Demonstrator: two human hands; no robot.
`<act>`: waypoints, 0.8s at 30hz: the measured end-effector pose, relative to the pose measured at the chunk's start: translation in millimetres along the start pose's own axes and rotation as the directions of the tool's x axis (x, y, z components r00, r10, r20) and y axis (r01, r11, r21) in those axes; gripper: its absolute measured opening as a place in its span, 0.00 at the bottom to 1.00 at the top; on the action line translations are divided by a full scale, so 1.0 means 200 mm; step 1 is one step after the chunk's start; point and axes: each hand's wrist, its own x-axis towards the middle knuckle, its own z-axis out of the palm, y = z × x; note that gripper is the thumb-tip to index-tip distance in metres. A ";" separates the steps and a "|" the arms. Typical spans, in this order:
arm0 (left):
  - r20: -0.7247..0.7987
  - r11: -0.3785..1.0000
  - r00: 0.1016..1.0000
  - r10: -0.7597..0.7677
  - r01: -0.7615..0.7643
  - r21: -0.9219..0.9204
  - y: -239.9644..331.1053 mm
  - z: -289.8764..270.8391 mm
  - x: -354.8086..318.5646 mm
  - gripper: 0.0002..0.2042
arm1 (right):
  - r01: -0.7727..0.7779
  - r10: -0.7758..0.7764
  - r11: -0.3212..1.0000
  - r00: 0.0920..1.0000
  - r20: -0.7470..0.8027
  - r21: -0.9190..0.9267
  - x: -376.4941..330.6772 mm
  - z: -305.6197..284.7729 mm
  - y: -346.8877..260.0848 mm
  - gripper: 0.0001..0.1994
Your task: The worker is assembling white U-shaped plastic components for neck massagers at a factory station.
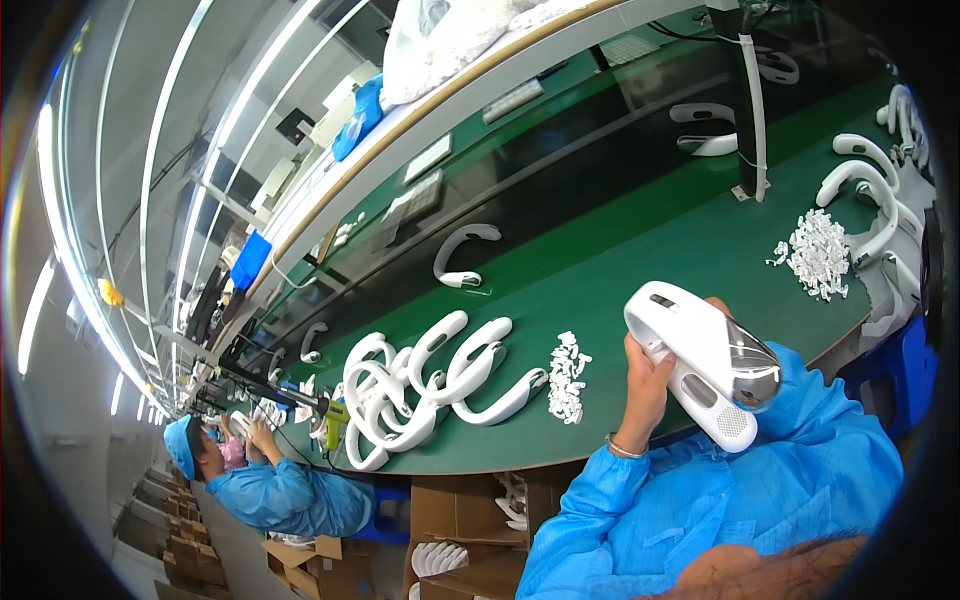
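Note:
My left hand [646,392] is closed round the inner side of a white curved neck fan housing [690,335], held up above the table's near edge. The housing has a slot near its top, a perforated grille on its lower end and a glossy, reflective piece [755,372] on its right side. Behind the housing, my right hand [718,305] grips it from the far side; only a bit of its fingers shows. Left of my hands lies a small pile of white plastic parts [567,378]. Beyond it, several similar white housings [430,375] are heaped together.
A larger pile of small white parts [818,255] lies to the right, beside more curved housings [865,190]. A metal post [750,120] stands on the green table [620,260]. Cardboard boxes [465,510] sit below its edge. A co-worker in blue [290,495] works at left near a green-handled tool [333,425].

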 end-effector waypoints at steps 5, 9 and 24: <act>0.082 0.990 0.997 0.009 -0.020 0.138 0.03 0.08 0.01 0.24 | -0.009 0.029 0.992 0.986 -0.165 0.123 -0.09 -0.05 0.10 0.16; 0.062 0.956 0.996 0.066 -0.081 0.281 -0.05 0.00 0.04 0.20 | -0.023 0.058 0.983 0.980 -0.189 0.183 -0.01 -0.05 0.16 0.17; 0.105 0.915 0.909 -0.404 0.403 0.032 -0.36 -0.09 0.21 0.22 | -0.358 -0.326 0.448 0.788 -0.522 -0.819 -0.12 -0.89 0.37 0.16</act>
